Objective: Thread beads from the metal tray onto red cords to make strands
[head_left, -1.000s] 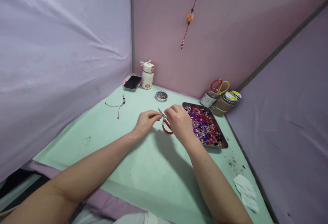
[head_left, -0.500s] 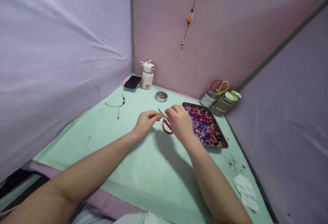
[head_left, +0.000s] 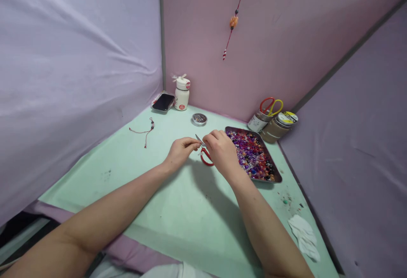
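Observation:
Red-handled scissors [head_left: 207, 158] are in my right hand [head_left: 222, 151], which is closed around them. Their metal blades point up and to the left, and one red loop shows below my fingers. My left hand [head_left: 181, 154] is closed in a pinch, its fingertips right beside the blades. Whatever lies in that pinch is too small to make out. Both hands are over the pale green tabletop [head_left: 152, 218]. Close by on the right is a dark tray [head_left: 277, 176] full of mixed purple, red, clear and orange beads.
A small round tin [head_left: 199, 119] sits behind my hands. At left lies a beaded cord [head_left: 149, 130]. A phone [head_left: 163, 102] and white bottle [head_left: 182, 95] stand at the back. Right are scissors in a jar [head_left: 257, 123], a lidded jar [head_left: 276, 129] and white cloth [head_left: 303, 236].
The view has shifted very slightly. Both hands and the scissors keep nearly the same pose.

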Tool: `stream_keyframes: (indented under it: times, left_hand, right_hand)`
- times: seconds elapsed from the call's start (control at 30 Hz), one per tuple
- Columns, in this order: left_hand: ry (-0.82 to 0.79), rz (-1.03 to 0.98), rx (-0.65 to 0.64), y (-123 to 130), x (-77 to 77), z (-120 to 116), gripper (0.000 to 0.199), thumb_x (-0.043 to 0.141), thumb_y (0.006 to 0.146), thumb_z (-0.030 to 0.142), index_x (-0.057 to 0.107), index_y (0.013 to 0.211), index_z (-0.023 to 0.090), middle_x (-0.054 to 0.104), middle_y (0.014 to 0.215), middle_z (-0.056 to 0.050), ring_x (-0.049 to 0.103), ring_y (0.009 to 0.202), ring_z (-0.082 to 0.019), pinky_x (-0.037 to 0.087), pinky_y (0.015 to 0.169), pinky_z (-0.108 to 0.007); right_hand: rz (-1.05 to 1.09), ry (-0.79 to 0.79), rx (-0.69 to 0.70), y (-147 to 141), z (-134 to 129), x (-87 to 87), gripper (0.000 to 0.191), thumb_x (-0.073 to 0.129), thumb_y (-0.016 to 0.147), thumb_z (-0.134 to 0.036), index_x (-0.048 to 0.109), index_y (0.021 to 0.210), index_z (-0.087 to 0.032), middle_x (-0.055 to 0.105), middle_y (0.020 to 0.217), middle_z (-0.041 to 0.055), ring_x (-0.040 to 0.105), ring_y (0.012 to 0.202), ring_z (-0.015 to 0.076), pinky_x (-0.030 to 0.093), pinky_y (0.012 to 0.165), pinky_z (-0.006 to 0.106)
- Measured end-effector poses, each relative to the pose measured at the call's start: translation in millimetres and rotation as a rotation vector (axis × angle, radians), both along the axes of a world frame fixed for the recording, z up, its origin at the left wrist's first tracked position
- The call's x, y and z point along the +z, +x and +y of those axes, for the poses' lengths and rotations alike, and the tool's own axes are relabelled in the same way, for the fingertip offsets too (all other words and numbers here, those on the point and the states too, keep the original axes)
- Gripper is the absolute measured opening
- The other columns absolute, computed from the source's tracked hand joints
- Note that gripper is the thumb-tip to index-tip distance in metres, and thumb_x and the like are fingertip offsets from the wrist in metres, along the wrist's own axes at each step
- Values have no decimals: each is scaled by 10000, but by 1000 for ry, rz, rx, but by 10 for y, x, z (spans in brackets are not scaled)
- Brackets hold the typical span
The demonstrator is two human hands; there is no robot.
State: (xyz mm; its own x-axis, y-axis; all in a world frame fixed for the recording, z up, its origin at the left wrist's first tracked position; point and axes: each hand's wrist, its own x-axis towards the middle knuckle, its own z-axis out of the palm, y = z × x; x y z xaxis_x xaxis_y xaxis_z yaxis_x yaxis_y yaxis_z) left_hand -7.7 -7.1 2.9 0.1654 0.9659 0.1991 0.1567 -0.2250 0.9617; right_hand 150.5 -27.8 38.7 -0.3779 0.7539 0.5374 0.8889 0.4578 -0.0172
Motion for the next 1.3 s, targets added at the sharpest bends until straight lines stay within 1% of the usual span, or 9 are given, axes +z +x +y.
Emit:
stream_keyframes:
  times: [0.17, 0.43, 0.53, 0.63, 0.73, 0.93, 1.07, 1.17, 1.3]
  left_hand:
    - [4, -3, -31, 13, 21, -8, 176, 599, 751, 315, 703, 790, 179, 673, 711, -20, 597, 712, -154, 468, 737, -280]
    - [-39, 28, -173, 19, 58, -26, 237, 594, 757, 383, 653, 767, 154, 608, 667, -14, 542, 654, -137, 441, 667, -274]
    - [-71, 55, -215, 7, 20, 2, 243, 589, 762, 382, 655, 783, 150, 608, 682, -19, 542, 664, -138, 429, 667, -274]
    - [-99, 97, -281, -7, -10, 26, 241, 579, 771, 377, 654, 781, 148, 608, 685, -22, 543, 665, -138, 418, 659, -271]
    - [-129, 156, -351, -22, -18, 35, 232, 573, 771, 362, 658, 771, 147, 610, 664, -25, 543, 646, -139, 403, 625, -264]
    - [-174, 293, -509, -72, -15, 47, 205, 593, 748, 345, 685, 732, 163, 647, 681, -36, 552, 620, -143, 387, 595, -264]
    - [-223, 285, -591, -113, -34, 79, 210, 598, 755, 357, 687, 734, 167, 651, 705, -46, 569, 653, -151, 402, 625, -271]
    - [-283, 261, -582, -134, -54, 107, 245, 607, 756, 394, 693, 746, 165, 644, 696, -49, 558, 634, -142, 391, 614, -270]
    - [-343, 223, -451, -128, -71, 119, 254, 620, 751, 393, 701, 775, 153, 643, 704, -53, 545, 618, -125, 385, 609, -267]
  right_hand:
    - [68, -71, 23, 22, 3, 32, 161, 482, 914, -195, 625, 839, -193, 600, 844, 61, 496, 830, 194, 380, 722, 290]
    - [269, -320, 98, 113, 59, 28, 157, 487, 885, -186, 614, 794, -195, 626, 840, 45, 546, 815, 168, 388, 743, 280]
    - [344, -440, 88, 140, 84, -2, 69, 547, 822, -161, 584, 869, -196, 640, 806, 20, 554, 742, 152, 380, 687, 265]
    - [398, -554, 78, 155, 97, -16, 216, 584, 781, -165, 526, 986, -201, 644, 771, -5, 551, 685, 143, 365, 643, 255]
    - [378, -648, 98, 166, 93, -6, 260, 593, 769, -163, 498, 1007, -205, 648, 741, -19, 549, 660, 136, 353, 640, 253]
    - [277, -793, 186, 189, 68, -3, 206, 565, 739, -87, 508, 901, -202, 634, 685, -29, 537, 641, 122, 346, 641, 248]
    - [269, -840, 226, 183, 73, -38, 205, 576, 733, -95, 523, 901, -201, 623, 669, -36, 531, 625, 116, 363, 653, 250]
    - [328, -892, 252, 200, 99, -51, 235, 577, 742, -99, 535, 953, -194, 641, 715, -19, 544, 619, 113, 382, 620, 242]
    - [350, -867, 224, 306, 150, -48, 268, 609, 705, -78, 588, 953, -176, 662, 811, 14, 578, 723, 125, 408, 649, 238]
